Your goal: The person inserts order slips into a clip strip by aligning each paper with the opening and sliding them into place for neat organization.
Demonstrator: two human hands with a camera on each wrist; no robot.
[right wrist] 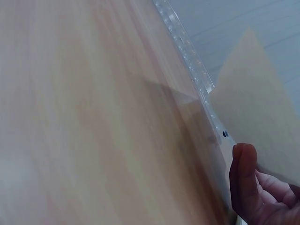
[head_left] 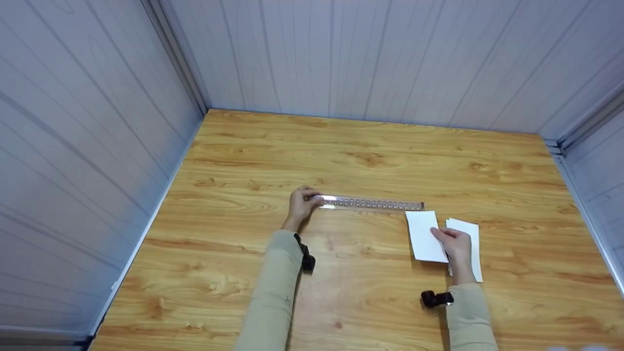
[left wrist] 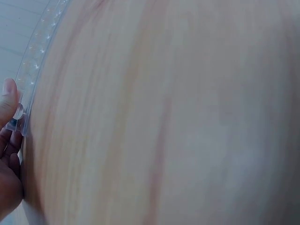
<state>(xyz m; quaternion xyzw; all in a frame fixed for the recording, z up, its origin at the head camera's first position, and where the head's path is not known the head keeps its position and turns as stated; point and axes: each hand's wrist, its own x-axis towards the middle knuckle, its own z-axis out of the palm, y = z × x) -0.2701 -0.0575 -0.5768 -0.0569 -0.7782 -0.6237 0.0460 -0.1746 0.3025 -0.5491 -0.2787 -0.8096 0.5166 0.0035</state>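
Note:
A long clear plastic strip with rows of round bumps [head_left: 373,203] lies crosswise near the table's middle. My left hand [head_left: 301,204] pinches its left end; in the left wrist view the thumb is on one face of the strip [left wrist: 35,65] and curled fingers are at the other. With thumb and fingers, my right hand [head_left: 457,245] holds a white paper sheet [head_left: 425,236] by its right edge, its top close to the strip's right end. In the right wrist view this sheet [right wrist: 255,103] tilts up from the fingers. More white sheets [head_left: 473,243] lie partly hidden behind the right hand.
A wood-grain tabletop [head_left: 360,156] spreads beneath everything. Pale panelled walls stand at the back [head_left: 360,58], left [head_left: 87,146] and right [head_left: 594,170]. Each wrist carries a small black camera, one on the left [head_left: 307,261] and one on the right [head_left: 430,299].

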